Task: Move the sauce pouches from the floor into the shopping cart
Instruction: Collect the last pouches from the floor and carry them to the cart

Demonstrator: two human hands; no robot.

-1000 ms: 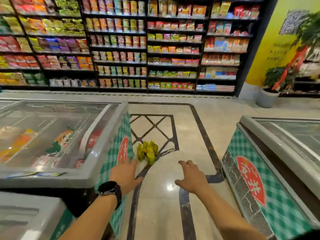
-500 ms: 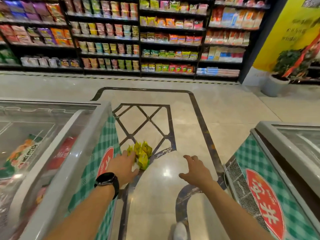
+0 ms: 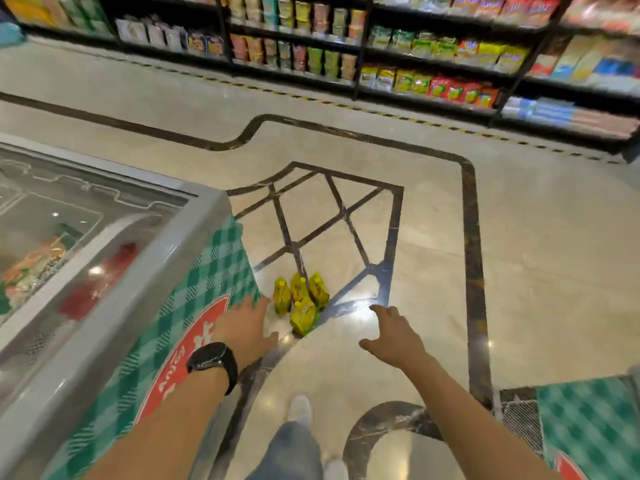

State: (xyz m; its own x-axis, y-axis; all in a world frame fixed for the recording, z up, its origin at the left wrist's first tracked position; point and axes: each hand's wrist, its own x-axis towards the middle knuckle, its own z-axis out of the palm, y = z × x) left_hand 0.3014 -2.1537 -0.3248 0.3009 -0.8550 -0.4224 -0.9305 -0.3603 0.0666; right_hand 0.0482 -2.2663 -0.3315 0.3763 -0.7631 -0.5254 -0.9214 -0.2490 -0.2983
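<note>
Left hand [image 3: 247,327], a black watch [image 3: 213,362] on its wrist, and right hand [image 3: 393,336] both reach forward with fingers spread and hold nothing, as I see it through the head camera. Yellow sauce pouches [image 3: 301,304] stand clustered on the polished floor [image 3: 450,271] between the two hands, just beside the corner of a green-checked chest freezer [image 3: 214,271]. Stocked shelves [image 3: 415,64] line the far wall.

Print on the sauce pouches [image 3: 304,315] is too small to read; shelf packets [image 3: 450,88] are blurred.
</note>
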